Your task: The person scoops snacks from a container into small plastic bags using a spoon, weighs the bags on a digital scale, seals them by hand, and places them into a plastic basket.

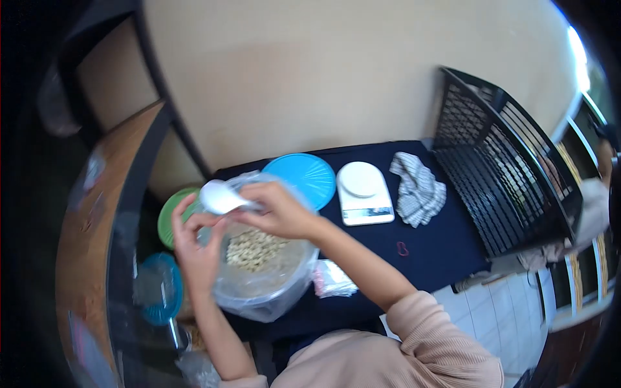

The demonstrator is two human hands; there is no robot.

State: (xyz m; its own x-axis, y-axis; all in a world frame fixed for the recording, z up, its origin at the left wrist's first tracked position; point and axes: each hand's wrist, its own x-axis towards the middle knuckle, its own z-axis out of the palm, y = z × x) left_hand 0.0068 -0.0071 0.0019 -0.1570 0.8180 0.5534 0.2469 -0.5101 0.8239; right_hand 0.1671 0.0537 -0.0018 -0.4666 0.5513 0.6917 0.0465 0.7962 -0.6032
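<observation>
Above a large clear tub [301, 275] lined with plastic, my right hand [275, 210] is closed on the handle of a white scoop [220, 198]. The scoop's bowl points to the left. Pale nut-like pieces [255, 250] lie in the tub below. My left hand [197, 242] is raised at the tub's left side, its fingers bent and close together just under the scoop. Whether those fingers pinch something small cannot be made out.
Behind the tub lies a blue lid [304, 180]. A white scale [367, 210], a checked cloth [419, 191] and a black crate [479, 174] stand to the right. Plastic packets [333, 279] lie beside the tub. Green [169, 223] and teal [169, 288] lids are at left.
</observation>
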